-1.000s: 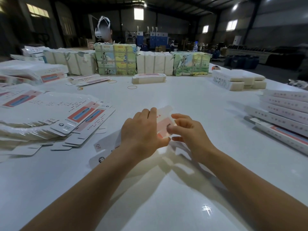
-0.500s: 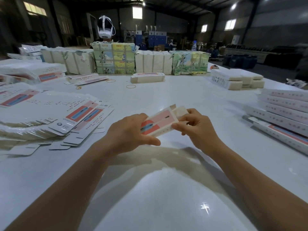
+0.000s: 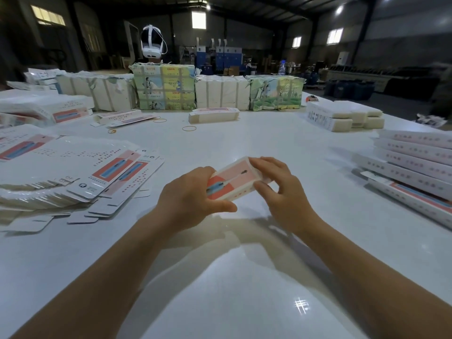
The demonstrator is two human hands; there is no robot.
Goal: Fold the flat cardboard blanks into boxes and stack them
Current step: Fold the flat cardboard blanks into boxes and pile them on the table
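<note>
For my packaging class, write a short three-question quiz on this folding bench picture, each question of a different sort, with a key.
1. True or false: the box in work lies flat on the table, with both hands off it.
2. Multiple choice: the pile of flat blanks lies A) to the person's left, B) to the right, C) under the forearms.
3. Fill in: loose ______ bands lie on the table's far side.

Key: 1 false, the left hand and right hand each have a grip on one end of it; 2 A; 3 rubber.
</note>
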